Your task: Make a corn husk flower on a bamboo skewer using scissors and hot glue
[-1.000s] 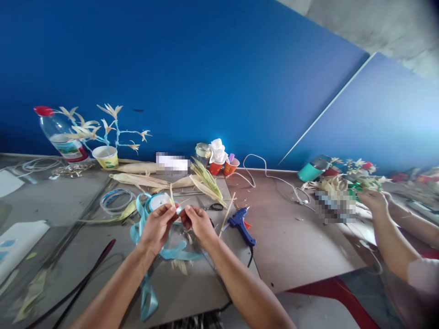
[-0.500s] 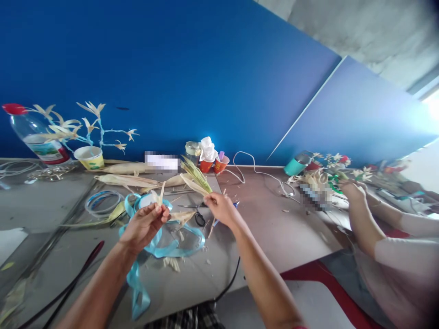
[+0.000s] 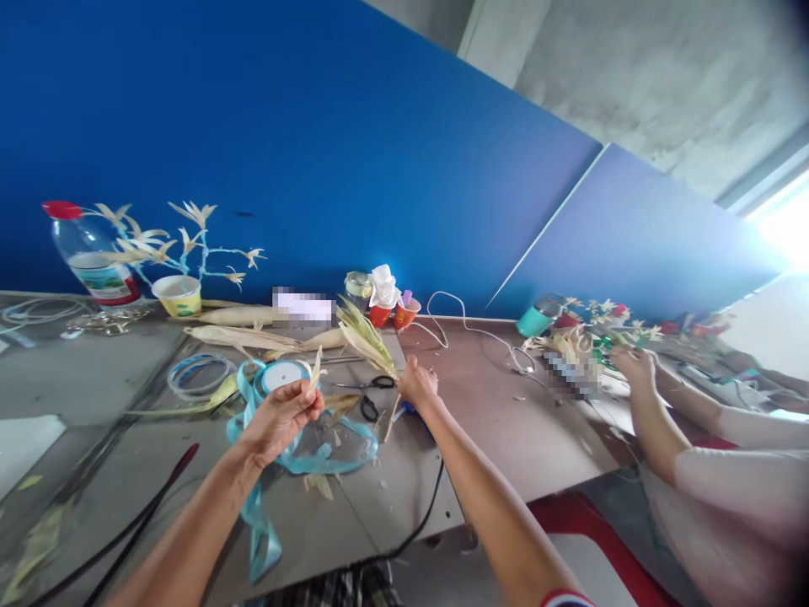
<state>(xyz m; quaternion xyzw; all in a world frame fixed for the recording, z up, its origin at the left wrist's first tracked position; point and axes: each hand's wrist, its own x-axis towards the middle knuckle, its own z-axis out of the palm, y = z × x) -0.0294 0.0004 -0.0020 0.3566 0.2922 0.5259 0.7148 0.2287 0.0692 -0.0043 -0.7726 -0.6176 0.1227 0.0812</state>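
My left hand [image 3: 287, 415] pinches a small pale corn-husk flower [image 3: 317, 371], its petals pointing up from between thumb and fingertips. Just right of a leafy corn husk [image 3: 366, 337], green and cream, is my right hand [image 3: 418, 384] with its fingers curled together; what they hold, if anything, is hidden. Below that hand a blue tool [image 3: 404, 410] shows in part, and I cannot tell its kind. Black-handled scissors [image 3: 369, 409] lie between my hands. Light-blue ribbon [image 3: 329, 462] loops from a white spool [image 3: 284, 373] behind and beneath my left hand.
At the back left, husk flowers on blue stems stand in a yellow-and-white cup [image 3: 177, 297] beside a red-capped bottle [image 3: 101, 261]. Red cups [image 3: 406, 314] and a white cable [image 3: 464, 320] are near the blue partition. At right, a co-worker's hands [image 3: 634, 367] work over husk pieces.
The view has shifted slightly. My right hand has moved a little right, away from the husk's base. My left hand still pinches the flower, now held more upright.
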